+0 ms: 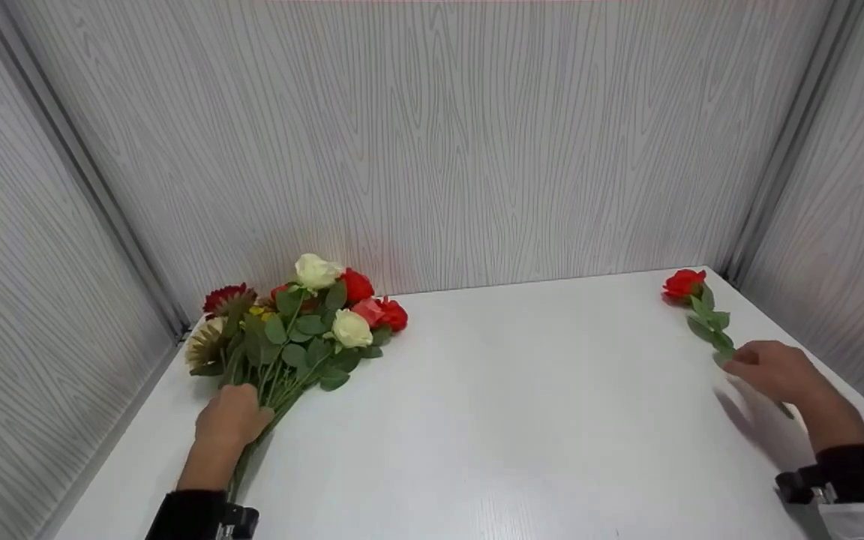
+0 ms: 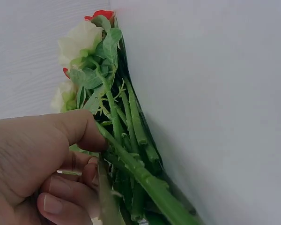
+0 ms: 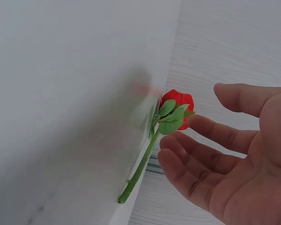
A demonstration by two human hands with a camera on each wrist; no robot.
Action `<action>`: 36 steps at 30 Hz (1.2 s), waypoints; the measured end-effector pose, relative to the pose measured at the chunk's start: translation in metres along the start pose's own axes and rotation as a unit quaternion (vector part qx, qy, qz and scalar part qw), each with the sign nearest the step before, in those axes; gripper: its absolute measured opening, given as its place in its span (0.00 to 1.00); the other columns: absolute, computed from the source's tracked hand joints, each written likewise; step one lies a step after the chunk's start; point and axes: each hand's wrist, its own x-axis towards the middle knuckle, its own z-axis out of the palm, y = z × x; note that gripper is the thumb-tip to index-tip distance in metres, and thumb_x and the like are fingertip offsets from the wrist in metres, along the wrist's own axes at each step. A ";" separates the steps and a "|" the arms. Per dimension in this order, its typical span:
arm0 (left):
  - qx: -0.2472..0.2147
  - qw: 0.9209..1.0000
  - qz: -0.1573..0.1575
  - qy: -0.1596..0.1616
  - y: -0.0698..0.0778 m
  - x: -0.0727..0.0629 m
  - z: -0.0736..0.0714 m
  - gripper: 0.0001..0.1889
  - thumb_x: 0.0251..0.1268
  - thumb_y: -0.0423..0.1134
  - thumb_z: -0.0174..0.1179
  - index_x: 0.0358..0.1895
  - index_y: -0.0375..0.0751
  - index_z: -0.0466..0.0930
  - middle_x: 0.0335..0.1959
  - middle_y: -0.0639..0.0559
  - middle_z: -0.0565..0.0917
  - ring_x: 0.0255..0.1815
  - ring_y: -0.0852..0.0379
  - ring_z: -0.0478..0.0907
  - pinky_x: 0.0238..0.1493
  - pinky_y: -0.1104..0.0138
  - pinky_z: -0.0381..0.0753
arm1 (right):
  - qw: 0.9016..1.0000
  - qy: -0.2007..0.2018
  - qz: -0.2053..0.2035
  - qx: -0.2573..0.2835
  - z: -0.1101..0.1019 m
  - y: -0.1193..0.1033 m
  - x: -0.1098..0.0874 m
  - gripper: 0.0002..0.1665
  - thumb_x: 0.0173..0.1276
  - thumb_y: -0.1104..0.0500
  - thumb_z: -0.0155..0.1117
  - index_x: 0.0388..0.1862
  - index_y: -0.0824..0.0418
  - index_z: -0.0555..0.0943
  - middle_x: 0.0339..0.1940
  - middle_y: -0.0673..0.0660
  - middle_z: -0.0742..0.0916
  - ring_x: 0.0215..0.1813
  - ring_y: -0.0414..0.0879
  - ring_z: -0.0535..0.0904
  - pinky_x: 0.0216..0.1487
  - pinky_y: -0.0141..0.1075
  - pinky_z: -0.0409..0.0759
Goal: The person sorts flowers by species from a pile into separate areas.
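On the left of the table lies a pile of artificial flowers, with white roses (image 1: pixel 352 328), red blooms (image 1: pixel 357 286) and a dark red daisy-like flower (image 1: pixel 226 298). My left hand (image 1: pixel 229 416) is over their stems; in the left wrist view its thumb and curled fingers pinch a green stem (image 2: pixel 147 180) at the top of the bundle. At the far right a single red rose (image 1: pixel 683 286) with green leaves lies on the table. My right hand (image 3: pixel 239 159) hovers beside its stem (image 3: pixel 143 164), thumb apart and fingers loosely bent, holding nothing.
A white table (image 1: pixel 522 420) spans the space between the two hands. Grey wood-grain panels stand behind it (image 1: pixel 477 150) and along the left and right sides, close to the flowers.
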 end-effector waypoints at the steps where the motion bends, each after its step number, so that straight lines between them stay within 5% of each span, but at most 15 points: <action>1: 0.002 1.000 -0.003 0.002 0.000 0.000 0.000 0.17 0.67 0.39 0.59 0.43 0.23 0.79 0.37 0.30 0.82 0.38 0.33 0.82 0.35 0.48 0.80 | 1.000 0.002 0.002 0.002 0.000 -0.004 0.000 0.33 0.74 0.47 0.55 0.53 0.80 0.75 0.48 0.76 0.82 0.48 0.67 0.80 0.41 0.50 0.80; 7: -0.001 0.999 0.012 0.030 0.002 0.001 -0.001 0.24 0.66 0.35 0.60 0.58 0.18 0.71 0.43 0.23 0.81 0.39 0.31 0.82 0.34 0.48 0.81 | 1.000 0.003 0.007 0.009 0.002 -0.023 0.001 0.33 0.75 0.45 0.55 0.56 0.78 0.75 0.51 0.76 0.82 0.53 0.70 0.77 0.47 0.57 0.79; 19: -0.044 0.983 0.069 0.165 0.022 -0.003 -0.007 0.15 0.73 0.30 0.49 0.48 0.14 0.68 0.29 0.25 0.79 0.28 0.32 0.81 0.25 0.49 0.80 | 0.996 0.018 -0.071 0.055 0.023 -0.078 -0.007 0.24 0.73 0.51 0.59 0.53 0.72 0.80 0.43 0.66 0.88 0.37 0.48 0.86 0.35 0.39 0.78; 26: -0.107 0.970 0.100 0.193 0.066 -0.017 -0.018 0.09 0.73 0.32 0.52 0.35 0.27 0.71 0.22 0.39 0.76 0.24 0.45 0.78 0.27 0.55 0.77 | 0.990 0.044 -0.115 0.069 0.026 -0.120 -0.021 0.16 0.72 0.55 0.63 0.49 0.66 0.83 0.35 0.56 0.88 0.34 0.44 0.83 0.34 0.38 0.78; 36: -0.213 0.949 0.184 0.140 0.152 -0.053 0.000 0.05 0.71 0.33 0.58 0.36 0.34 0.77 0.23 0.49 0.78 0.23 0.59 0.72 0.25 0.68 0.73 | 0.979 0.031 -0.173 0.102 0.037 -0.164 -0.044 0.12 0.72 0.55 0.63 0.47 0.62 0.83 0.33 0.50 0.87 0.33 0.42 0.82 0.33 0.33 0.78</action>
